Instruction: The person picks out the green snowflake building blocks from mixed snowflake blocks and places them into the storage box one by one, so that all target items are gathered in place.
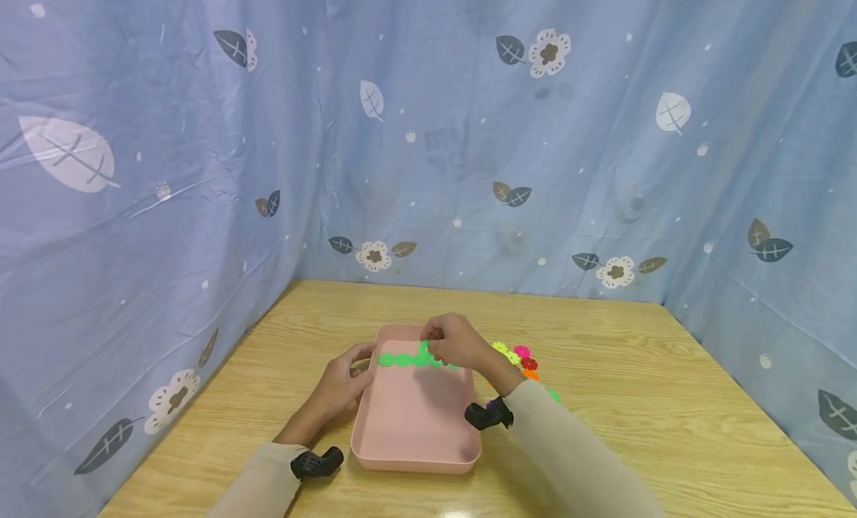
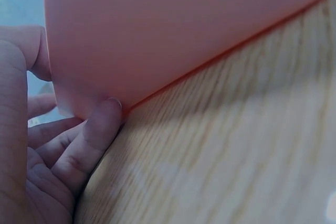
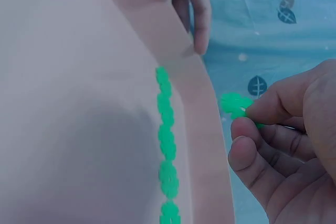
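My right hand hovers above the far part of a pink tray. Between its thumb and fingers it pinches a green flower-shaped plastic piece, partly hidden by the fingertips. Under that hand, a row of several green flower-shaped pieces lies inside the tray along its far wall, each close against its neighbour. At the tray's far left corner, my left hand holds the wall, with fingers low against the outside and another finger bent at the rim.
Right of the tray, partly behind my right forearm, loose flower-shaped pieces in yellow, pink, red, orange and green lie on the wooden table. A blue patterned curtain hangs behind the table and along both sides.
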`<action>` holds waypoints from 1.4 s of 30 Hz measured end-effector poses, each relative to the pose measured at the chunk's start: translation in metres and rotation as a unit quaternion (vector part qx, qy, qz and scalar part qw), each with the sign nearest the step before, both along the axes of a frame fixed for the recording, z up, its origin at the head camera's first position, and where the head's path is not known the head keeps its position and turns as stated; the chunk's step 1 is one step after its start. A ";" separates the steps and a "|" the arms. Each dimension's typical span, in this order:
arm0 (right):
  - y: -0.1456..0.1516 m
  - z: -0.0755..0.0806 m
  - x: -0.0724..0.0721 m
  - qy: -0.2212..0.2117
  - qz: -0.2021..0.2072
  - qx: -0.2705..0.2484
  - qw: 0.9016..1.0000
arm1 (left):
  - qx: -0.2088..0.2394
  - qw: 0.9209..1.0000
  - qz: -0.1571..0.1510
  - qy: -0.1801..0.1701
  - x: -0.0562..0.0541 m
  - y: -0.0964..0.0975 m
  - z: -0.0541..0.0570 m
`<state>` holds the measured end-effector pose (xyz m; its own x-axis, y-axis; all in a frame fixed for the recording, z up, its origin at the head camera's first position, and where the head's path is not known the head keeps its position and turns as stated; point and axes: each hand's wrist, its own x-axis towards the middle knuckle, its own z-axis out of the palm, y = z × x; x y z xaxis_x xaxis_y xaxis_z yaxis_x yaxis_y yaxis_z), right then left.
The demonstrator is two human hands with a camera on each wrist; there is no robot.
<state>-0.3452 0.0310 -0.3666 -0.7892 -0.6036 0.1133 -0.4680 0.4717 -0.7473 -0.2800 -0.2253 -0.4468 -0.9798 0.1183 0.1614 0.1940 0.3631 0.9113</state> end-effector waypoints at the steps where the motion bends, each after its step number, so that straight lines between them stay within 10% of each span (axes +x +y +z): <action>1: -0.002 -0.001 -0.001 -0.003 -0.002 -0.009 1.000 | -0.001 1.000 0.001 0.000 0.000 0.000 0.000; 14: -0.031 -0.012 0.001 0.006 -0.076 0.005 0.997 | -0.003 1.000 -0.004 -0.002 -0.001 -0.001 0.001; 23: -0.048 -0.027 0.003 -0.069 -0.056 -0.117 0.989 | 0.010 1.000 -0.026 -0.007 0.000 -0.003 0.001; 42: -0.060 -0.051 0.004 -0.025 -0.041 -0.088 0.995 | 0.012 1.000 -0.023 0.007 -0.002 -0.002 -0.002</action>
